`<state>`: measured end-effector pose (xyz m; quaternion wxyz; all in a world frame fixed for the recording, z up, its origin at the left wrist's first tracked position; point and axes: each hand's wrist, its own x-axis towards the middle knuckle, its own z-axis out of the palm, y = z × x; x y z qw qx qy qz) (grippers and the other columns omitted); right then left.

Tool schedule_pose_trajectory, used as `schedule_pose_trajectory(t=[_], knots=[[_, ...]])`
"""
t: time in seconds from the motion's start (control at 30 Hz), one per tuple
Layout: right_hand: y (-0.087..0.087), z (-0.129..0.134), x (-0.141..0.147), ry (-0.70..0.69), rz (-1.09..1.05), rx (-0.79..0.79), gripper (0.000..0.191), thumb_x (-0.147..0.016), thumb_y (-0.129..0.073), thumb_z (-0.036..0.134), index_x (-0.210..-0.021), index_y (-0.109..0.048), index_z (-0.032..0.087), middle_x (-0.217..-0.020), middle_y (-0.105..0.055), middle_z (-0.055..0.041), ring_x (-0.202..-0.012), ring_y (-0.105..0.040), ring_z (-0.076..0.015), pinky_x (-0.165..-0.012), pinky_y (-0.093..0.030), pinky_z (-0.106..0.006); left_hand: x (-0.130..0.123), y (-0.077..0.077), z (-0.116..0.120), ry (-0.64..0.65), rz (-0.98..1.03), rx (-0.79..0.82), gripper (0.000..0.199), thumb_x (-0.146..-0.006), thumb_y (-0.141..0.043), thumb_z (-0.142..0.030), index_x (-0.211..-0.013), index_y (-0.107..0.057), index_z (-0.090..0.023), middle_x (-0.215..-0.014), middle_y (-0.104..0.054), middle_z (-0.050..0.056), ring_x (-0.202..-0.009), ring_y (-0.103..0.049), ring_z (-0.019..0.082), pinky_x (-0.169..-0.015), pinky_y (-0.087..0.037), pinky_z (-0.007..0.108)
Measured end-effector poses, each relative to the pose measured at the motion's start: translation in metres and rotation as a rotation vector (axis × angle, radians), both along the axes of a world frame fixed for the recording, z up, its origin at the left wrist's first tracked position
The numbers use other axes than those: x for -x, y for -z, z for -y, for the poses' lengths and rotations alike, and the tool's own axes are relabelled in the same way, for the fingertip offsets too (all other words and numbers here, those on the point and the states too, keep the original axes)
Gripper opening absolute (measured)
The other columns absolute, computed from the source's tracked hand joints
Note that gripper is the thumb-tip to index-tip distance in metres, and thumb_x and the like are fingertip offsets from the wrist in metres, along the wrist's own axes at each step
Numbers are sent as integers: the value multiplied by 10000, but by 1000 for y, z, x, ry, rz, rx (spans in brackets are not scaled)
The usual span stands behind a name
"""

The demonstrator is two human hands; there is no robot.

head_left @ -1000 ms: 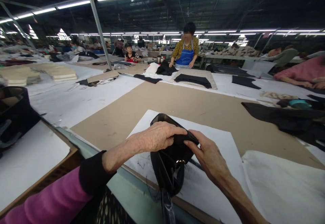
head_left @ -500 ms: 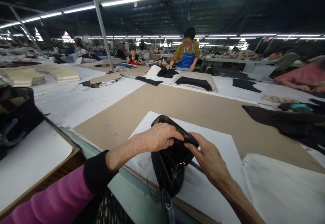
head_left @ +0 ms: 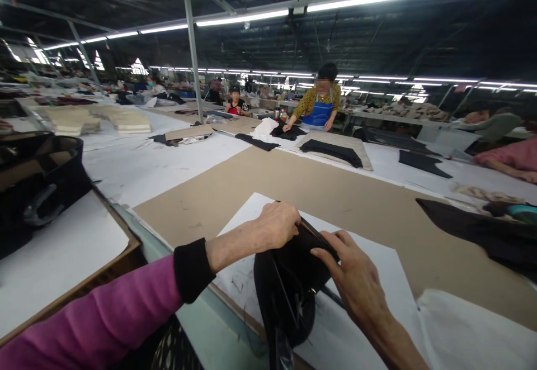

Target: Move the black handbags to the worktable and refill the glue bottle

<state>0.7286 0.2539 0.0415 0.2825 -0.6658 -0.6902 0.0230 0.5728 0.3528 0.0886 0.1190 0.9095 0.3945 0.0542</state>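
Note:
A small black bag (head_left: 289, 280) is held above a white paper sheet at the table's near edge, its rim tilted up and a small gold-coloured metal piece on its front. My left hand (head_left: 277, 224) is closed in a pinch on the left part of the rim. On the right, my right hand (head_left: 354, 266) grips the rim's other end between thumb and fingers. A dark strap-like piece hangs from the bag's lower side. The inside of the bag is mostly hidden behind my left hand.
Brown board (head_left: 272, 171) covers the table. Left stands a larger black bag (head_left: 62, 163) on white paper in a brown crate (head_left: 126, 247). Black fabric (head_left: 474, 227) and white cloth (head_left: 470, 325) lie right. Across the table, a person in a blue apron (head_left: 318, 114) handles dark cloth.
My view has shifted left and up a little. My left hand has moved further over the rim, its fingers more curled, and the bag's opening shows less. My right hand keeps its grip.

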Motion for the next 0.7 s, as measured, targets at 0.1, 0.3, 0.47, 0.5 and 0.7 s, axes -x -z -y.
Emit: schedule_pose_trajectory(t=[0.1, 0.3, 0.47, 0.5, 0.7], knots=[[1, -4, -3, -27, -48, -20, 205, -901, -424, 360, -959, -575, 234, -872, -509, -14, -714, -543, -170, -624, -407, -301, 3, 5, -1, 0, 11, -72, 147, -771, -533, -203, -754, -678, -184, -704, -657, 73, -720, -618, 217, -594, -422, 280], [3, -6, -5, -32, -99, -25, 226, -897, -416, 369, -936, -585, 224, -864, -502, -16, -725, -535, -175, -647, -395, -303, 11, 11, 3, 40, 30, -313, 114, -762, -507, -148, -723, -614, -154, -807, -582, 92, -797, -551, 228, -665, -440, 329], [5, -8, -6, -44, -156, -39, 257, -892, -410, 408, -927, -582, 221, -872, -505, -18, -738, -528, -176, -664, -380, -309, 16, 11, -9, 30, 121, -373, 127, -725, -481, -82, -703, -581, -157, -1048, -559, 78, -928, -507, 217, -754, -416, 324], [6, -8, -6, -48, -169, -34, 261, -890, -409, 414, -923, -582, 221, -877, -506, -18, -740, -527, -175, -665, -377, -309, 17, 12, -13, 45, 143, -313, 137, -721, -465, -70, -707, -565, -163, -992, -579, 58, -863, -524, 190, -715, -416, 298], [6, -12, -11, -67, -226, -10, 275, -881, -393, 433, -881, -575, 227, -896, -510, -19, -771, -524, -179, -682, -370, -308, 22, 16, -30, 113, 285, -110, 117, -701, -433, -73, -662, -478, -173, -695, -562, -6, -634, -500, 116, -575, -357, 219]])
